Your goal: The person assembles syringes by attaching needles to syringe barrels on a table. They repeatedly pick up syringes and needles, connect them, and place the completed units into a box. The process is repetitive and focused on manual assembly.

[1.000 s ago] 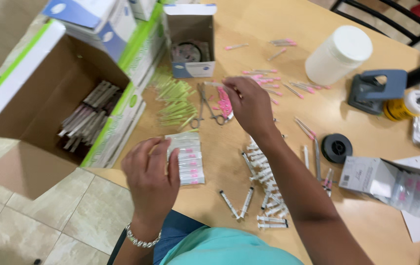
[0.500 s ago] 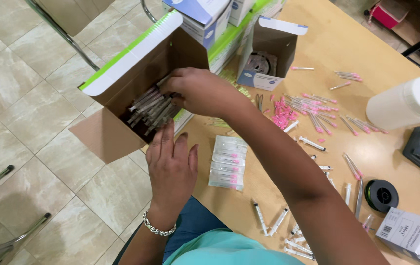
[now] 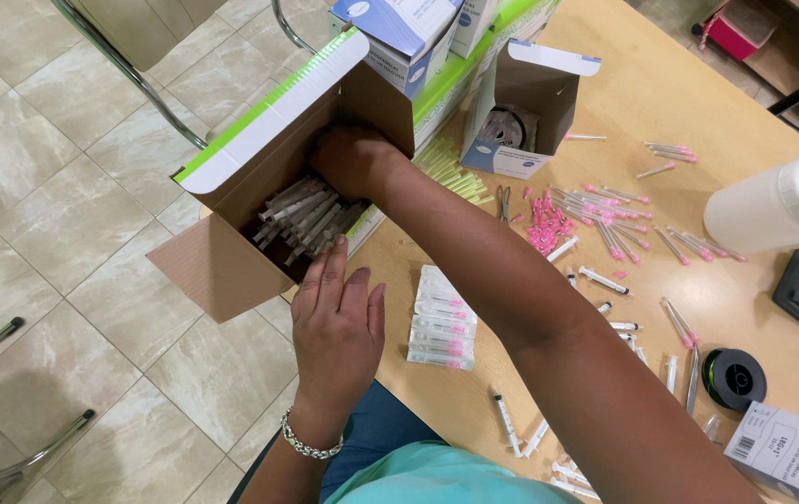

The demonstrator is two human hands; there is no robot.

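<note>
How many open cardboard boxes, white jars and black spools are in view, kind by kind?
Open cardboard boxes: 2, the large box holding syringes and the small box on the table
White jar: 1
Black spool: 1
Total: 4

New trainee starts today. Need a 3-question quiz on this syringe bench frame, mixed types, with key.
1. True or false: the right hand is inside the open cardboard box.
2. The left hand rests: A) at the box's edge B) on the white jar C) on the black tape roll
3. What colour are the loose needle caps on the table?

Key: 1 true; 2 A; 3 pink.
</note>
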